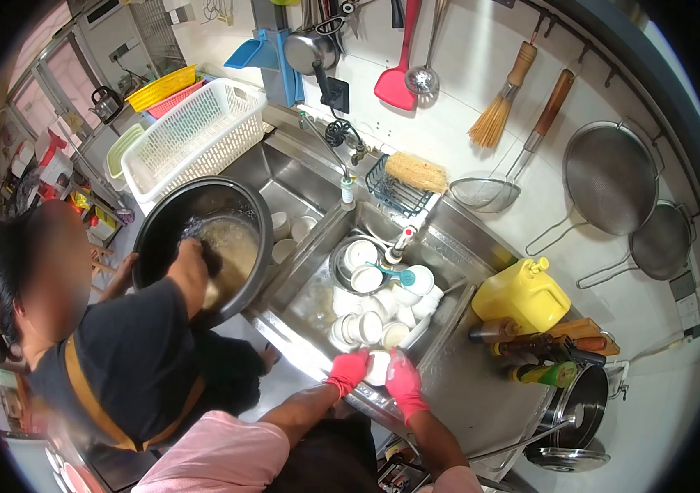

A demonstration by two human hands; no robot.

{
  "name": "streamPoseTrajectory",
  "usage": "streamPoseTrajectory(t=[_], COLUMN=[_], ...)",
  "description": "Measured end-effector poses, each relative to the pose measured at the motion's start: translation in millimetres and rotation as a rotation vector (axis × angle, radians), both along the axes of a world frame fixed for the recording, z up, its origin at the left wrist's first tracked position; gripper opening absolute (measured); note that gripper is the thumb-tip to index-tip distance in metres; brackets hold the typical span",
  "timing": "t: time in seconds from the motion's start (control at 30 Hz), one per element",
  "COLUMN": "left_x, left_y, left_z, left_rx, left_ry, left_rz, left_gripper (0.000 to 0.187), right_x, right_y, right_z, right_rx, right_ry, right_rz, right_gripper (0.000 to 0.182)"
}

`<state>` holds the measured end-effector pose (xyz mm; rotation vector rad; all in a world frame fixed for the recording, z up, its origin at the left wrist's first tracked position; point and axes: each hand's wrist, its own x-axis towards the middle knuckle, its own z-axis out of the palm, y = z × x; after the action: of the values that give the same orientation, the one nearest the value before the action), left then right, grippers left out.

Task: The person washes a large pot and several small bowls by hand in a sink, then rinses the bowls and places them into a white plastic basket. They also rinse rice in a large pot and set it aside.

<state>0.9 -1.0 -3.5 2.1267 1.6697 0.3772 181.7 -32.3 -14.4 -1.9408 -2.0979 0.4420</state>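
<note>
A single camera, worn on the person's head, gives the only view, so no second view shares any part of the scene. It looks forward and steeply down over a steel sink (pixel 383 287), with the wearer's own forearms entering from the bottom edge and the left hand (pixel 348 370) and right hand (pixel 406 380) meeting low in the middle, close beneath the lens. The lens is a fisheye: a dark round border rings the picture and straight edges bow. The tiled wall (pixel 465 90) with hanging utensils fills the top, farther off. A co-worker (pixel 112 345) stands near at the left.
</note>
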Motion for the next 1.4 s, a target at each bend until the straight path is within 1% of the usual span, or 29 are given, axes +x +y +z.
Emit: streamPoseTrajectory(t=[0.57, 0.87, 1.4], left_x=[-1.1, -1.2, -2.1], left_y=[0.9, 1.4, 1.1], left_z=[1.3, 6.9, 2.3], left_rx=[-0.049, -0.059, -0.072], left_ry=[-0.011, -0.019, -0.024], left_rz=[-0.025, -0.019, -0.011], left_gripper=[0.029, 0.028, 0.03], right_x=[0.5, 0.7, -2.0], right_y=[-1.5, -1.0, 0.4], right_z=[4.1, 1.5, 9.3], right_rx=[-0.022, -0.065, -0.051], right_ry=[0.018, 0.016, -0.004], right_rz=[-0.002, -0.014, -0.012], right_gripper=[0.053, 0.053, 0.051])
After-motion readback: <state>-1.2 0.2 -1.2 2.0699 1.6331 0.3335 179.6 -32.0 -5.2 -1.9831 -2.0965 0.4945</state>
